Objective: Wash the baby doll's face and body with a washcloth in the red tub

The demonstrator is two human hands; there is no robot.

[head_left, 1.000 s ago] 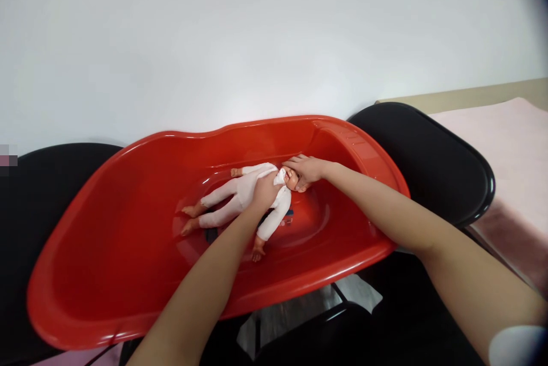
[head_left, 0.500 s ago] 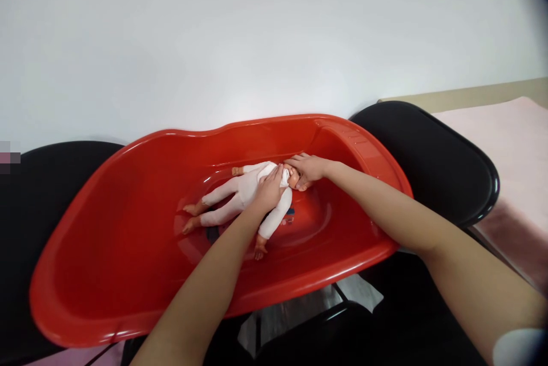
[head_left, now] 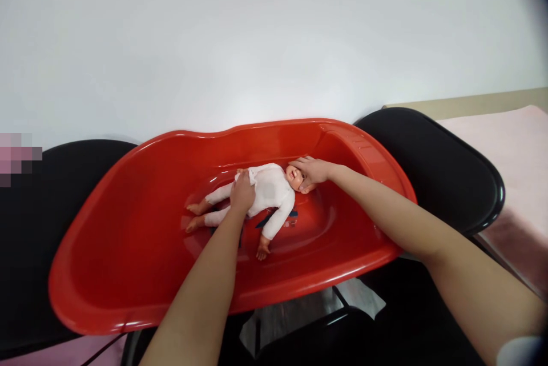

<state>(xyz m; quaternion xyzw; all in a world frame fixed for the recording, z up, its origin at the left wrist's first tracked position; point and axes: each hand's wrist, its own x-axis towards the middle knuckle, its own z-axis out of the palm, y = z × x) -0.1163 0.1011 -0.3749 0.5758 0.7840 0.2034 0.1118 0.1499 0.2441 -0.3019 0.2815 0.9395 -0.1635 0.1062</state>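
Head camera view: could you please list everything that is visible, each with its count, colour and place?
tub: one, red, centre, resting across the seats
doll: one, white suit, lying on its back in the tub, head to the right
seats: two, black, one under each end of the tub
cloth: one, pink, far right
sheet: one, white, below the tub's front edge
wall: one, white, behind
left hand: one, bare, lying on the doll's middle
right hand: one, bare, holding the doll's head
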